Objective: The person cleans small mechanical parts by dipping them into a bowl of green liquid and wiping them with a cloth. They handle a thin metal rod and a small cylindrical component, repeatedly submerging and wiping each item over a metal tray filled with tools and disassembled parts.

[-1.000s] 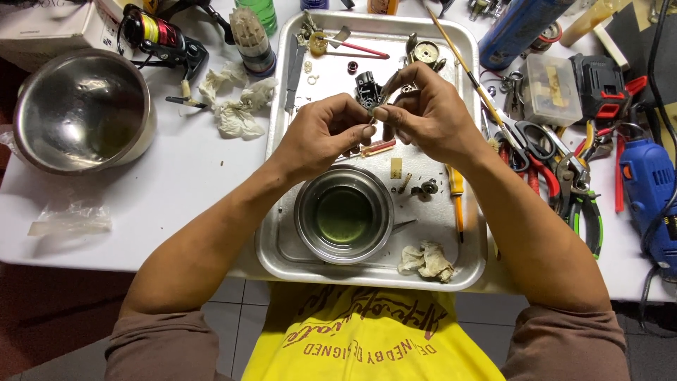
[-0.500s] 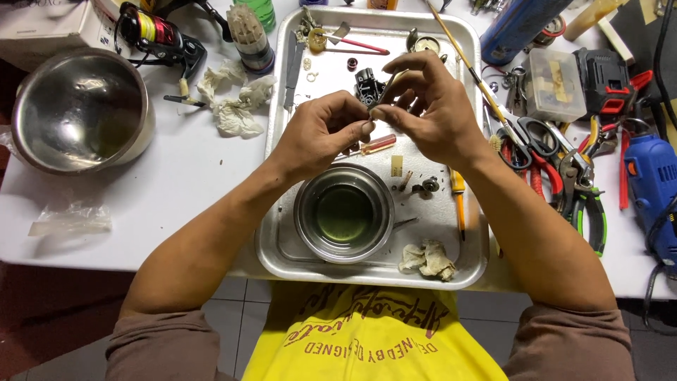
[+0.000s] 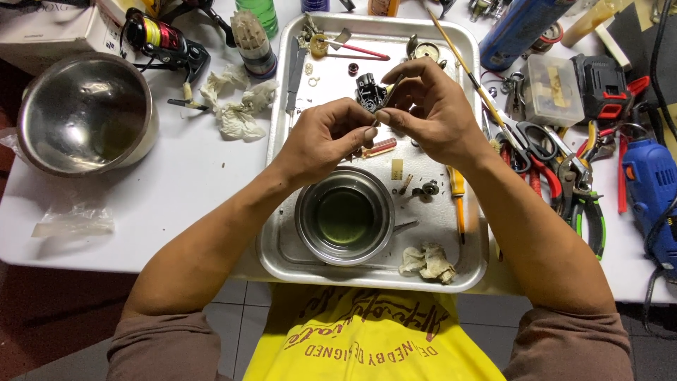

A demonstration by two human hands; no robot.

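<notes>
Small black part (image 3: 369, 92) between left hand (image 3: 326, 135) and right hand (image 3: 431, 106), above metal tray (image 3: 465, 233).

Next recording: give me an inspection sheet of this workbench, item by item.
Surface: white table, mostly covered, with a metal tray at the centre.
Job's things: a small dark part between the hands, a thin rod pinched at the fingertips; a small bowl of greenish liquid sits in the tray.
Clutter: large steel bowl, crumpled tissues, pliers and scissors, clear parts box, fishing reel.
Grippers: left hand and right hand both pinch the work above the tray.
Cables: dark cords at the right edge, by a blue power tool.
Surroundings: tiled floor below.
</notes>
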